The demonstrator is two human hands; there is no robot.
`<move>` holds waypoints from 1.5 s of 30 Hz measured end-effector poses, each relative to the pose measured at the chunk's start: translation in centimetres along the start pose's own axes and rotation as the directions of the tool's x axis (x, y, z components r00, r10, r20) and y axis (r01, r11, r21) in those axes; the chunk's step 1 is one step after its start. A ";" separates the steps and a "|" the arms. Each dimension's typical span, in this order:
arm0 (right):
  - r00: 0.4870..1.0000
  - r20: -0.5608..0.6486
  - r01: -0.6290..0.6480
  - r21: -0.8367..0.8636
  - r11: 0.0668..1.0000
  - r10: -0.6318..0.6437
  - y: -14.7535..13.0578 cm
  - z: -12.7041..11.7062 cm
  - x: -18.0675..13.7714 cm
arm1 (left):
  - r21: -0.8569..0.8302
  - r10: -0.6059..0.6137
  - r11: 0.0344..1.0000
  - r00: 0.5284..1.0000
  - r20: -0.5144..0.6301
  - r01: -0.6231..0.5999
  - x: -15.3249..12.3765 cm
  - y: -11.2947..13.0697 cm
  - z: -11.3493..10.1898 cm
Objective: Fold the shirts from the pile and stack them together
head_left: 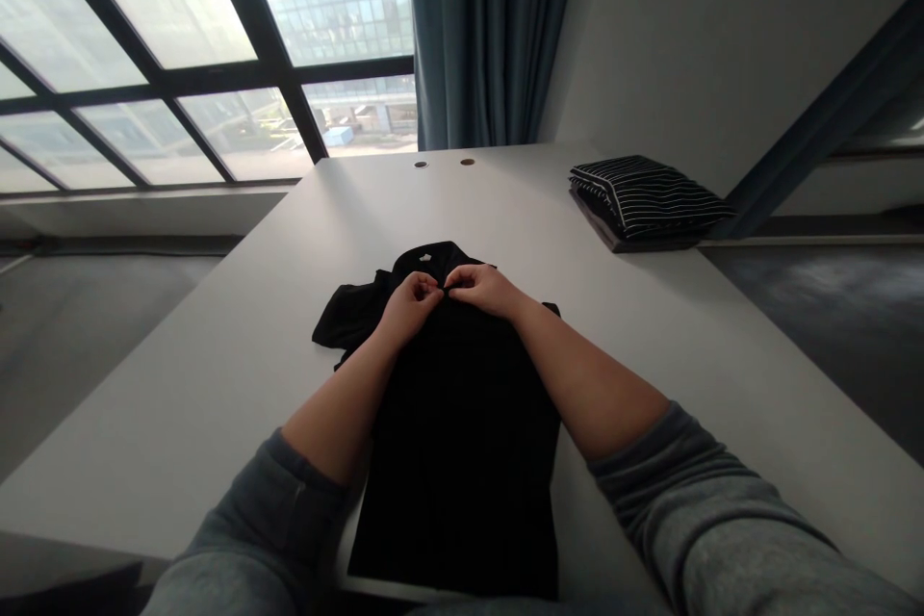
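A black shirt [462, 433] lies lengthwise on the white table [217, 346], collar at the far end with a small white label showing. My left hand [411, 300] and my right hand [482, 288] meet just below the collar. Both have their fingers curled in a pinch on the shirt's front placket. One sleeve is bunched out to the left of my left hand. My grey sleeves are pushed up to the forearms.
A folded pile of black-and-white striped cloth [646, 197] sits at the table's far right edge. Two small round holes [444, 162] mark the far end of the table. Behind it are large windows and a blue curtain [483, 29].
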State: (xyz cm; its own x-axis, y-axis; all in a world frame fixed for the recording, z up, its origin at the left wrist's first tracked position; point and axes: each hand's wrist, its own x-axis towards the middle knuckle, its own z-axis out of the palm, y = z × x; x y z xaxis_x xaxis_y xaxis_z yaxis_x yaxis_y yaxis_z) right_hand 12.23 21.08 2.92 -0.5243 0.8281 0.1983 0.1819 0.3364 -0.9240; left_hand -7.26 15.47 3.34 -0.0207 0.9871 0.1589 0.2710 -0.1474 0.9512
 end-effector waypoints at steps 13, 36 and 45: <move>1.000 -0.010 0.020 -0.204 0.979 -0.023 -0.8 0.1 -0.1 | 0.216 0.067 0.974 0.998 -0.015 -0.062 -0.6 1.6 -0.3; 0.994 -0.112 -0.024 -0.262 0.965 -0.006 -2.8 0.5 -0.3 | 0.262 0.074 0.963 0.995 -0.059 -0.056 -0.2 1.4 -0.4; 0.990 -0.028 0.115 -0.392 0.913 -0.137 -2.8 0.1 -0.2 | 0.234 0.106 0.968 0.993 -0.049 -0.091 -0.4 1.4 -0.5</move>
State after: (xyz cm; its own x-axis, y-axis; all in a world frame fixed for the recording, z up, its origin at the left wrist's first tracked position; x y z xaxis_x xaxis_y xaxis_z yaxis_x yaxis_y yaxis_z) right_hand 11.78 19.91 5.40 -0.5205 0.7866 0.3323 0.4315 0.5781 -0.6925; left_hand -7.40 14.86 4.71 -0.0395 0.9616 0.2715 0.4897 -0.2182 0.8441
